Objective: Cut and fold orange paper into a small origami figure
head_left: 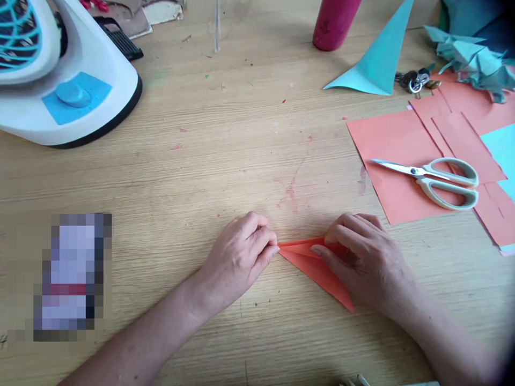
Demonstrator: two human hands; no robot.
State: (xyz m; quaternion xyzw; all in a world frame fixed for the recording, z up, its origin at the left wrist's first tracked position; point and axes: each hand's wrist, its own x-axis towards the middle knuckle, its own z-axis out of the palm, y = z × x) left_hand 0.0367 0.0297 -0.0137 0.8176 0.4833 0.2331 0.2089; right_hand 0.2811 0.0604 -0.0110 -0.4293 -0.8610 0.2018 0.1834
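Observation:
A folded orange paper (322,273), roughly triangular with a layered upper edge, lies on the wooden table between my hands. My left hand (245,249) pinches its left tip between thumb and fingers. On the other side, my right hand (366,257) grips the upper right part, thumb on the front fold and fingers curled over the top edge. The right fingers cover part of the paper, and one corner points down below that hand.
Scissors (418,171) lie on orange sheets (382,139) at right. Behind them are a folded turquoise paper (374,64), keys (416,80), turquoise folded pieces (478,61) and a magenta cup (335,24). A white fan base (100,102) stands upper left; a blurred-out object (72,273) lies left.

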